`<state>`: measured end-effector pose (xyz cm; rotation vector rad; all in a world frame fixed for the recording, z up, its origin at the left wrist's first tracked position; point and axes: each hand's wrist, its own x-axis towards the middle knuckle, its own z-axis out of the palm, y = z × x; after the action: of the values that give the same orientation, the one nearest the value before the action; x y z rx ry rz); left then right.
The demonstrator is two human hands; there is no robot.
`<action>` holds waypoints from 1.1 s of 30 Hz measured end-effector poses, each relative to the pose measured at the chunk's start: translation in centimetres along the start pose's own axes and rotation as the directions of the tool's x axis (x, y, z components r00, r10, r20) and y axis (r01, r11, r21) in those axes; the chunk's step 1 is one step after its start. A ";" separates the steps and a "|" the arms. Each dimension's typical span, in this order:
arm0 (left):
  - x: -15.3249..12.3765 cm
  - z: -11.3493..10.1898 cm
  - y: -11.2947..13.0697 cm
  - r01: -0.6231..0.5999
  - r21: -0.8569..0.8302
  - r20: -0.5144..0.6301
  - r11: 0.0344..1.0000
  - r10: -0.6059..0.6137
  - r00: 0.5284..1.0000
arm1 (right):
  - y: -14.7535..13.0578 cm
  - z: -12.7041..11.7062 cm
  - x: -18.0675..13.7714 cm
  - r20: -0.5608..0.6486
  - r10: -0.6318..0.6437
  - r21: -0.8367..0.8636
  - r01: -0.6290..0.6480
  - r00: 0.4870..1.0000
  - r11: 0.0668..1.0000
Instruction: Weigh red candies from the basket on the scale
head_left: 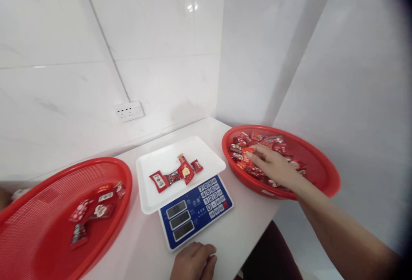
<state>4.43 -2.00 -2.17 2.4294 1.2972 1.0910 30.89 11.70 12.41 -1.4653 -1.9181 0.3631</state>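
Note:
My right hand (273, 166) reaches into the right red basket (322, 160), fingers closed on a red snack packet (248, 153) among several others. My left hand (194, 263) rests on the white table (231, 228) in front of the blue scale (196, 213), fingers curled loosely, holding nothing that I can see. The scale's white tray (148, 185) carries several red packets (176, 175).
A second red basket (38, 228) at the left holds several packets (93, 211). A white wall socket (129, 111) sits on the tiled wall behind. The table's front edge runs just past my left hand.

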 end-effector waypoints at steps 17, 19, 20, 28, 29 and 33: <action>0.3 -1.4 0.6 0.115 -0.056 0.090 0.992 -0.110 0.990 | -9.8 10.2 2.0 0.236 -0.337 0.063 0.332 0.911 0.941; 0.4 -1.4 0.7 0.077 -0.032 0.088 0.997 -0.073 0.993 | -9.3 10.8 1.5 0.290 -0.404 0.037 0.412 0.867 0.910; 0.4 -1.5 0.8 0.059 -0.026 0.089 0.998 -0.056 0.994 | -9.0 11.2 1.5 0.317 -0.417 0.015 0.435 0.852 0.900; 0.2 -1.2 0.6 0.140 -0.061 0.085 0.988 -0.134 0.987 | -9.8 13.2 2.8 0.285 -0.465 -0.091 0.507 0.838 0.857; 0.2 -1.2 0.6 0.141 -0.058 0.102 0.988 -0.135 0.986 | -10.5 13.4 2.6 0.280 -0.514 -0.076 0.552 0.811 0.830; 0.4 -1.6 0.6 0.144 -0.030 0.156 0.989 -0.138 0.978 | -13.2 14.3 1.9 0.411 -0.639 -0.011 0.704 0.650 0.710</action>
<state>3.91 -2.35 -0.57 2.3003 1.3593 0.8670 11.45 11.77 10.58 -0.6756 -2.7094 0.1267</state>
